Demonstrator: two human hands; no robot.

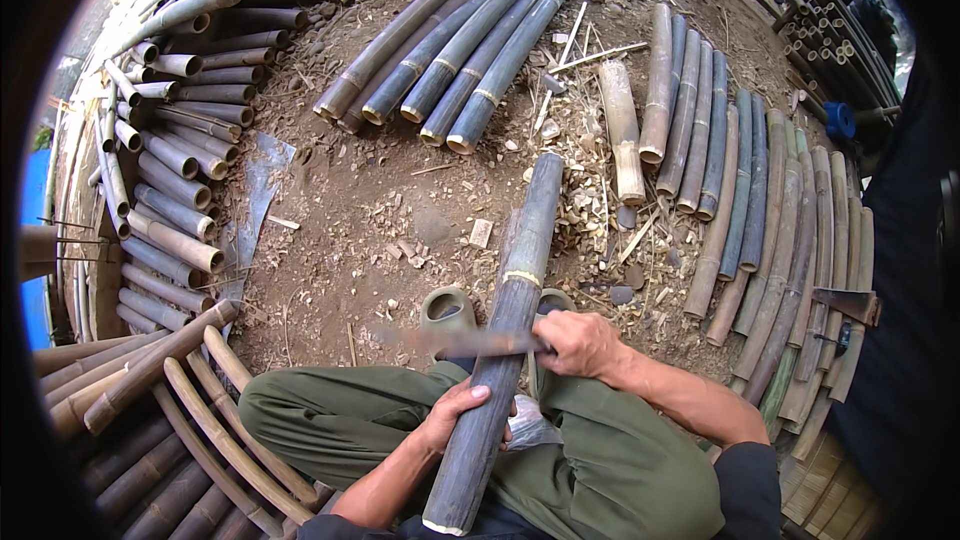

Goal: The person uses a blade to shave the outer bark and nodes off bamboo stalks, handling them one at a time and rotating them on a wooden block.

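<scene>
A dark bamboo pole slants across my lap, its near end by my waist and its far end over the dirt floor. My left hand is closed round its lower part. In my right hand is the handle of a knife, mostly hidden by the fingers. The blade lies across the pole above my left hand and points left, smeared by motion. Whether its edge touches the bamboo I cannot tell. A pale ring marks a node farther up the pole.
Cut bamboo poles lie in a row ahead, with more poles along the right. Stacked bamboo fills the left side. A short pale bamboo piece stands out among chips on the dirt. Another blade rests on the right-hand poles.
</scene>
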